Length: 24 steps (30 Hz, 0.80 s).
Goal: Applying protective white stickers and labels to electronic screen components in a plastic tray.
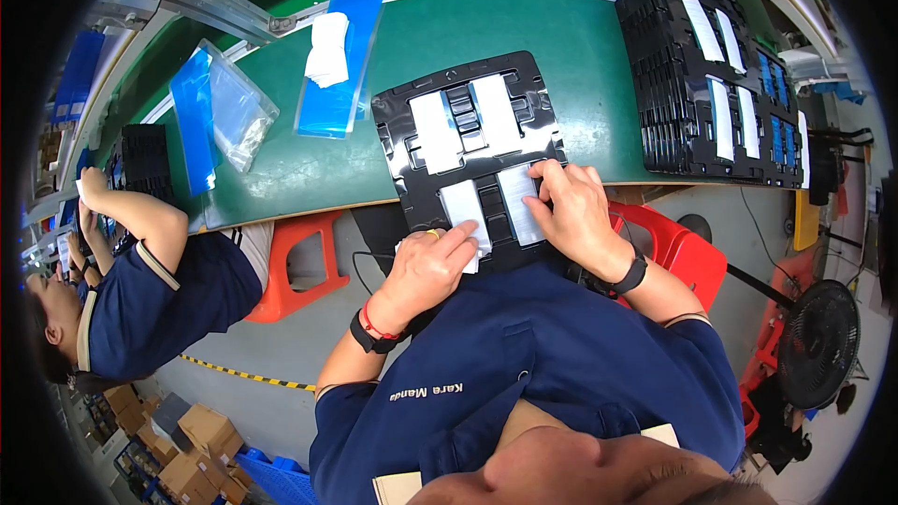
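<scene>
A black moulded plastic tray (472, 165) lies in front of me, its near end reaching past the table edge. White strips fill its pockets: a far-left strip (436, 133), a far-right strip (496, 112), a near-left strip (462, 209) and a greyer near-right strip (520, 201). My left hand (430, 266) is closed, fingertips on the near-left strip; white edges show beside and under the fingers. My right hand (572, 210) is bent over the near-right strip, thumb and forefinger at its right edge, the other fingers curled.
On the green table (561, 47) lie blue film (339, 110), a white stack of strips (327, 49) and a clear bag (238, 108). Stacked black trays (659, 84) stand at right. A co-worker (178, 281) sits at left. Red stools (297, 266) and a fan (818, 344) are nearby.
</scene>
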{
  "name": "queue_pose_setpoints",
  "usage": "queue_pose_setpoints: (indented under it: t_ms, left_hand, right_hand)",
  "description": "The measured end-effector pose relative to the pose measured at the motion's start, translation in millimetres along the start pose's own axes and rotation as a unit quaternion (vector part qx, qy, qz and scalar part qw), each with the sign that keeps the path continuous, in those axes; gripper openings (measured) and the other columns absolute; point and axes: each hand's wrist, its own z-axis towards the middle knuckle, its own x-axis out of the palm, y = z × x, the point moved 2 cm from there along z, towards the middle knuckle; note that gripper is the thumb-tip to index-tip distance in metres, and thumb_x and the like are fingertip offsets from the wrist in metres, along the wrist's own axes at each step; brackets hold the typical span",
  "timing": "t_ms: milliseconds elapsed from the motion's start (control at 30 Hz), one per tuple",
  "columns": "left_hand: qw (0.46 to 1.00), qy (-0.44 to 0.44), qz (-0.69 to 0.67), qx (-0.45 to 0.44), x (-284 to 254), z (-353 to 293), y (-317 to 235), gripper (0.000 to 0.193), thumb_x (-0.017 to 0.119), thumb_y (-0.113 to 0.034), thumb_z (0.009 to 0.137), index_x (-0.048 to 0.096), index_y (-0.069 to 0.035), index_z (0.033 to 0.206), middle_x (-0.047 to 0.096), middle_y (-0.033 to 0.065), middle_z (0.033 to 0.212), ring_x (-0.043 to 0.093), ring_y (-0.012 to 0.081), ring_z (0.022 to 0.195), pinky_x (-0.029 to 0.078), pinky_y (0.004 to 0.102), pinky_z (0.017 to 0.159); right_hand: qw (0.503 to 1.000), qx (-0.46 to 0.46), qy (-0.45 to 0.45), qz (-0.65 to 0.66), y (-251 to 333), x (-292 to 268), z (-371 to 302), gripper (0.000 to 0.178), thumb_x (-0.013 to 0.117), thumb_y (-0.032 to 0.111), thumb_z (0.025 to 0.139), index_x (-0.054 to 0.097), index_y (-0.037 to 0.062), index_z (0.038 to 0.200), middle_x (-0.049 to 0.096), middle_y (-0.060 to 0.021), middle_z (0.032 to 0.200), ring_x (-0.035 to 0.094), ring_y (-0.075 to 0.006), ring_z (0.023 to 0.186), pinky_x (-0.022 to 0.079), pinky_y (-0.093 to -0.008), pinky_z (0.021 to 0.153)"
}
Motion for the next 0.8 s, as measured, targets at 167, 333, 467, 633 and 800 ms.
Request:
queue_pose_setpoints:
  t_ms: [167, 333, 467, 633, 800]
  left_hand:
    - [1.000, -0.006, 0.000, 0.009, -0.5, -0.8, 2.1, 0.009, 0.061, -0.003, 0.069, 0.061, -0.005, 0.077, 0.063, 0.0060, 0.101, 0.057, 0.0181, 0.056, 0.049, 0.0306, 0.054]
    - [1.000, 0.015, -0.012, 0.000, -0.6, -2.8, 2.2, 0.015, 0.065, -0.007, 0.068, 0.063, -0.005, 0.083, 0.063, 0.0073, 0.102, 0.059, 0.0188, 0.058, 0.050, 0.0310, 0.055]
    - [0.997, 0.008, -0.061, -0.043, -7.4, -2.5, -2.3, 0.021, 0.070, -0.005, 0.066, 0.065, -0.004, 0.086, 0.064, 0.0094, 0.104, 0.063, 0.0232, 0.063, 0.051, 0.0318, 0.059]
    - [0.955, -0.194, -0.103, -0.198, -11.3, -26.5, 18.3, 0.017, 0.075, -0.013, 0.072, 0.065, -0.003, 0.082, 0.065, 0.0123, 0.087, 0.064, 0.0272, 0.070, 0.052, 0.0324, 0.061]
    - [0.841, -0.137, -0.242, -0.464, 3.7, -56.9, 39.0, 0.030, 0.077, -0.019, 0.073, 0.062, 0.000, 0.088, 0.062, 0.0130, 0.082, 0.060, 0.0243, 0.069, 0.049, 0.0312, 0.064]
  right_hand:
    - [1.000, 0.004, 0.007, 0.004, 0.5, -1.6, 0.3, 0.028, 0.070, 0.008, 0.071, 0.056, 0.0083, 0.095, 0.056, -0.0016, 0.063, 0.055, -0.0226, 0.069, 0.037, -0.0351, 0.070]
    - [1.000, -0.008, 0.002, 0.001, -0.1, -0.8, 0.2, 0.029, 0.071, 0.008, 0.071, 0.056, 0.0077, 0.096, 0.054, -0.0009, 0.064, 0.053, -0.0213, 0.067, 0.037, -0.0342, 0.068]
    - [1.000, -0.003, 0.002, 0.002, 0.3, -2.4, -0.8, 0.028, 0.071, 0.010, 0.072, 0.056, 0.0076, 0.095, 0.057, -0.0019, 0.064, 0.055, -0.0225, 0.069, 0.037, -0.0350, 0.070]
    - [0.999, 0.018, -0.038, 0.003, -13.1, -17.2, -7.5, 0.028, 0.072, 0.011, 0.072, 0.057, 0.0067, 0.095, 0.054, -0.0007, 0.064, 0.055, -0.0214, 0.067, 0.038, -0.0345, 0.067]
    - [0.987, 0.157, 0.017, 0.022, -33.0, -26.0, -20.9, 0.029, 0.072, 0.020, 0.077, 0.056, 0.0042, 0.095, 0.061, -0.0068, 0.062, 0.062, -0.0264, 0.059, 0.046, -0.0377, 0.055]
